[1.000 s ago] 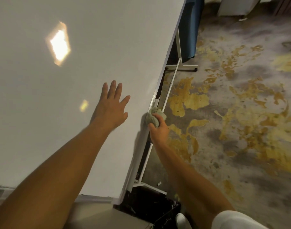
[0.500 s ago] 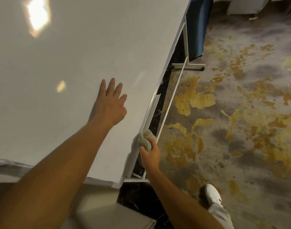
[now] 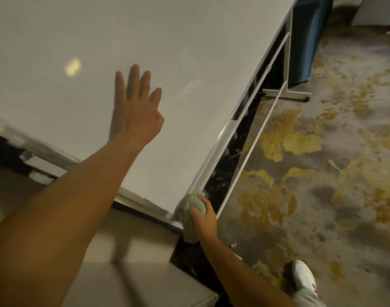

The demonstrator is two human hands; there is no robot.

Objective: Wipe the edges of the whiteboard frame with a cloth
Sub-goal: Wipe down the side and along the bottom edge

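Right hand (image 3: 204, 220) has slid the bunched cloth (image 3: 193, 209) down the frame edge (image 3: 214, 156) to the whiteboard (image 3: 167, 52) bottom corner, fingers curled round it, cloth touching the corner. Left hand (image 3: 135, 107) stays flat on the board face, fingers straight. White shoe (image 3: 303, 276) on stained floor (image 3: 322, 173).

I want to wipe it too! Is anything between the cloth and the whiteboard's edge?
Nothing visible. The right hand grips the cloth right against the frame edge at the board's corner. The left hand lies flat on the whiteboard, away from the edge.
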